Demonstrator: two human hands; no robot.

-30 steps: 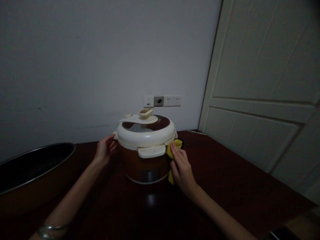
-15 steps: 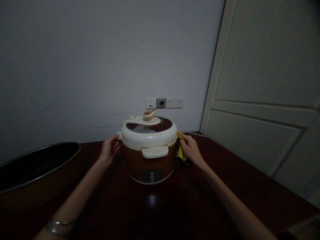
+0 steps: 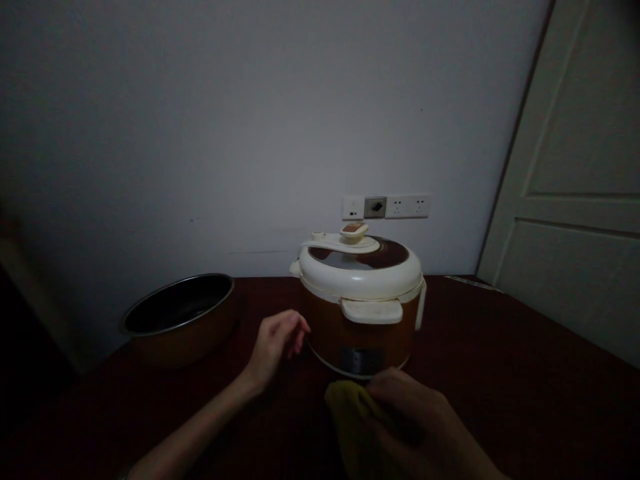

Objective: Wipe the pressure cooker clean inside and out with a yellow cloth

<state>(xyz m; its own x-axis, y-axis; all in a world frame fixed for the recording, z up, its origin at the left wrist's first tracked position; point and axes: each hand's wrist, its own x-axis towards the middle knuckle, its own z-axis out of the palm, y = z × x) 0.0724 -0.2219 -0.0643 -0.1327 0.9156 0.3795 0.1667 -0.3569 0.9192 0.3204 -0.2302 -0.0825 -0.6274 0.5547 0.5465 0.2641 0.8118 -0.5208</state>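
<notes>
An orange-brown rice cooker [image 3: 360,333] with a cream lid [image 3: 361,267] stands on the dark wooden table [image 3: 500,373]. My left hand [image 3: 275,343] hovers just left of the cooker's base, fingers loosely curled, holding nothing I can see. My right hand [image 3: 415,420] is close to the camera in front of the cooker, closed on a yellow cloth [image 3: 350,417].
A large dark metal bowl [image 3: 180,317] sits on the table at the left. Wall sockets [image 3: 385,207] are behind the cooker. A white door [image 3: 585,220] stands at the right.
My right hand has pulled the yellow cloth from the cooker's right side to in front of it. My left hand has come off the lid's edge and dropped lower. The view has shifted left.
</notes>
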